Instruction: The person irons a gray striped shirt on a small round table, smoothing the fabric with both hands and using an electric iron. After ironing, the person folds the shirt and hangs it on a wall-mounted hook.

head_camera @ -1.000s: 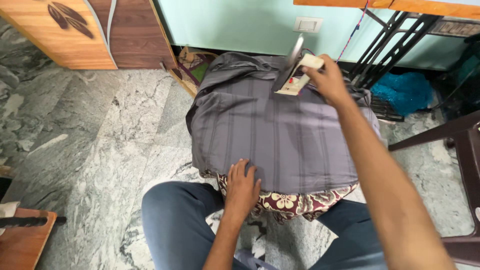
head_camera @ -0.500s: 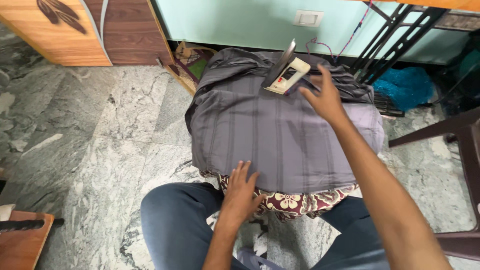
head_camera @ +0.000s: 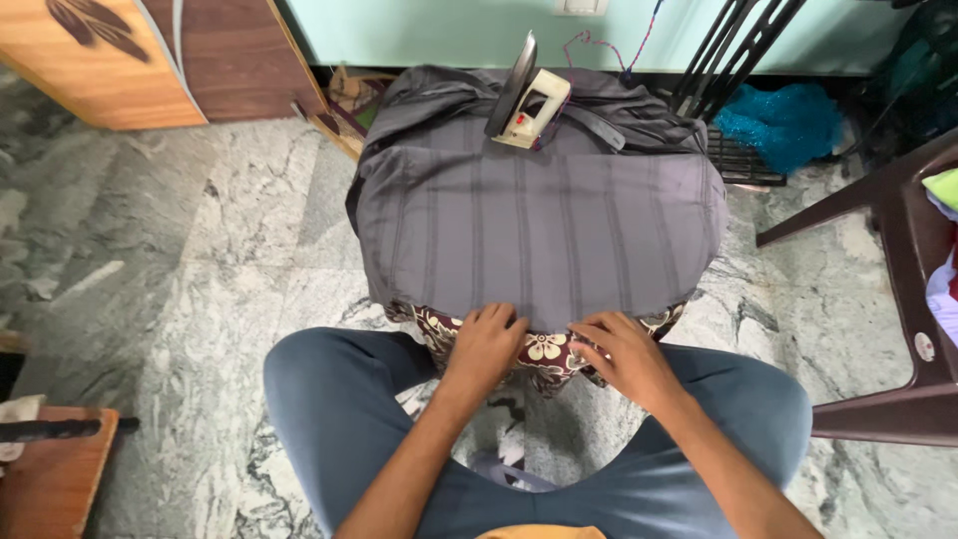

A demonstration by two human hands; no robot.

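My left hand (head_camera: pixel 486 344) rests at the near edge of the grey striped cloth (head_camera: pixel 539 230), fingers curled loosely, their tips touching the hem; I cannot tell whether they actually pinch the fabric. My right hand (head_camera: pixel 621 354) lies just to the right of it, fingers bent and spread a little, tips at the same near edge where the grey cloth meets the maroon floral cover (head_camera: pixel 544 351) beneath. Whether this hand grips anything I also cannot tell. The 2 hands are near each other but apart. The grey cloth is spread flat over a low padded stand, reaching from my hands to the far side, where it bunches into folds. On that far part the iron (head_camera: pixel 524 92) stands upright on its heel, soleplate facing left, with its cord (head_camera: pixel 639 45) running up toward the pale green wall (head_camera: pixel 419 30). My knees in blue trousers (head_camera: pixel 339 399) flank the stand on the marble floor (head_camera: pixel 200 260). A wooden cabinet (head_camera: pixel 150 50) is at the far left, a dark brown chair (head_camera: pixel 898 250) at the right, and a teal bag (head_camera: pixel 773 120) lies at the far right.
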